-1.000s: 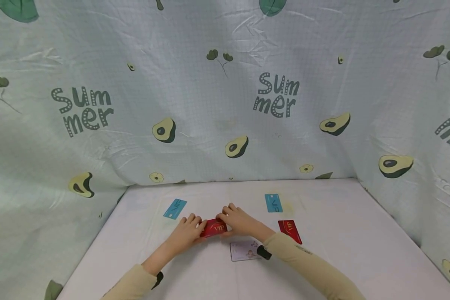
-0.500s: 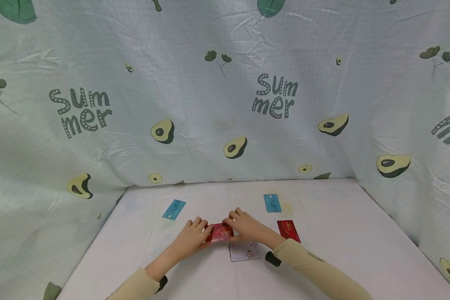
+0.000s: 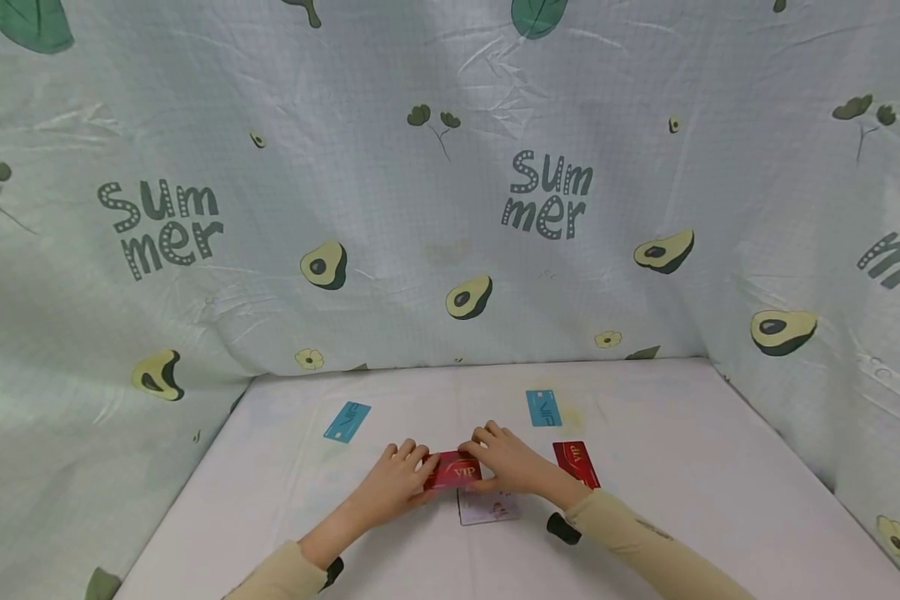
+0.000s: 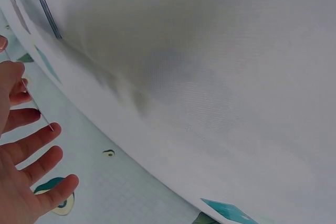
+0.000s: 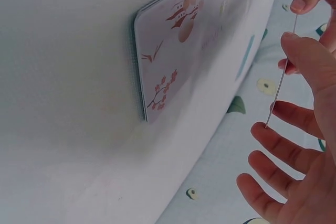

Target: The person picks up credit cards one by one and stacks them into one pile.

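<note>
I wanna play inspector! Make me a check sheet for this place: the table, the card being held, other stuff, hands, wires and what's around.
Surface: white table, faint yellowish mark near the right blue card.
Job's thing: red VIP card, held up off the table.
Other stuff: pale printed card lying near the hands; left blue card; second red card beside the right arm.
Hands: left hand and right hand pinch opposite ends of the red VIP card.
Wires: nothing seen.
Surroundings: avocado-print sheet behind and at both sides.
</note>
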Demonstrator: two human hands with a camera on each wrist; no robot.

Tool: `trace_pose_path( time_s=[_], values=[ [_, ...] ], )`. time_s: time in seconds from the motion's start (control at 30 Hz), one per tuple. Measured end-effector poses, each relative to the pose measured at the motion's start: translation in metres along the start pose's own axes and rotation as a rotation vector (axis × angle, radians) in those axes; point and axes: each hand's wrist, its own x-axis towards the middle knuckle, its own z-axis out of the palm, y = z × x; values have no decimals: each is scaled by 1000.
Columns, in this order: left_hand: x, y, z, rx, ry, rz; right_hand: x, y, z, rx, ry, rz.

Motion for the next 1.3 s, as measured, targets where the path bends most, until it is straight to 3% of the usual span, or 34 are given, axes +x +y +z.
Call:
trace_pose_path(
  time_s=[0.4,0.67,1.0,1.3],
  values=[
    [6,12,-1,15,-38,26,-18,4,-1,16,-11,19],
    [13,18,-3,16,-26,48,-28,11,-2,41,31,15],
    [19,26,3,-3,-100,54,-41,16,2,35,19,36],
    [23,30,6,-13,-59,82,-50,20,7,42,32,52]
  ],
)
